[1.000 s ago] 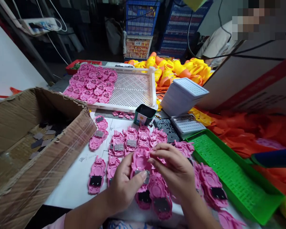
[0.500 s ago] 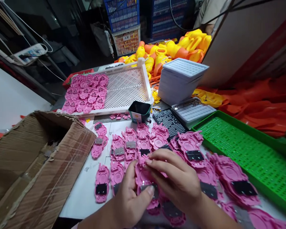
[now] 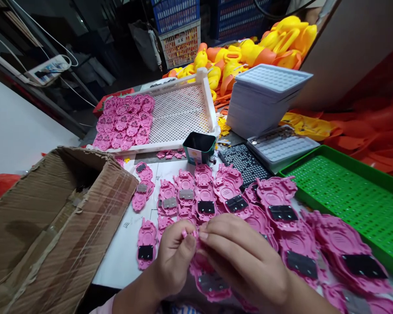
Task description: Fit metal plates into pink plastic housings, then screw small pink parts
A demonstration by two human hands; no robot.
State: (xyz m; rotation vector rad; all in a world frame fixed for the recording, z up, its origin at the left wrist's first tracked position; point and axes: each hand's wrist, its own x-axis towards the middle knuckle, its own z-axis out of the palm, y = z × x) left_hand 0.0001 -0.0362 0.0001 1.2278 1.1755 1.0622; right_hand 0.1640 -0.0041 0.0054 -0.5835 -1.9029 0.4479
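White tabletop (image 3: 110, 267), one green tray (image 3: 356, 196), left hand (image 3: 173, 258) and right hand (image 3: 250, 257), fingers together on one pink piece (image 3: 195, 234)

The left hand (image 3: 175, 257) is curled, its thumb bent up against the side of the forefinger, knuckles turned outward. Just beside it, the right hand (image 3: 249, 257) arches over with its fingers laid close together, their tips meeting near the left thumb (the right thumb is hidden beneath the palm). Below the hands, the two forearms spread apart toward the body, and a pale pink sleeve (image 3: 105, 306) shows behind the left wrist.
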